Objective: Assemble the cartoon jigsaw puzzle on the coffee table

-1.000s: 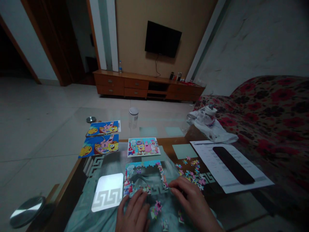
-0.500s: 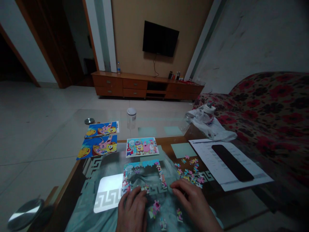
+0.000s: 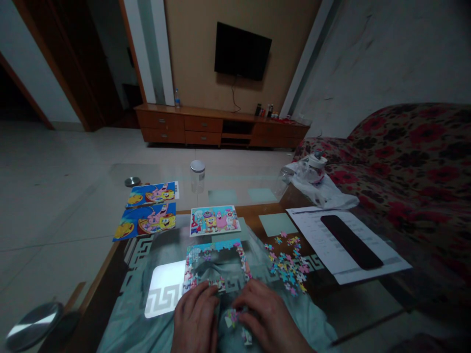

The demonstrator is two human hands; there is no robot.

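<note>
A partly built jigsaw puzzle (image 3: 235, 243) lies on the glass table, its edge pieces forming a border around a gap. My left hand (image 3: 196, 316) lies with outstretched fingers at the border's lower left edge, touching it. Just below the border, my right hand (image 3: 265, 314) has thumb and index finger drawn together around a pink and green puzzle piece (image 3: 231, 317). Another loose piece (image 3: 246, 336) lies under that hand, partly covered. To the right is a pile of loose pieces (image 3: 289, 264). Beyond the border lies a small cartoon picture card (image 3: 214, 221).
Two blue cartoon pictures (image 3: 147, 223) lie at the left, near a lidded clear jar (image 3: 197, 176). At the right are printed papers (image 3: 312, 230), a black phone-like slab (image 3: 351, 242) and a plastic bag (image 3: 324, 193). A floral sofa (image 3: 405, 157) stands beyond.
My right hand has moved left from beside the loose pile to the pieces below the border, covering some. My left hand stays at the lower left edge. The view has tilted slightly.
</note>
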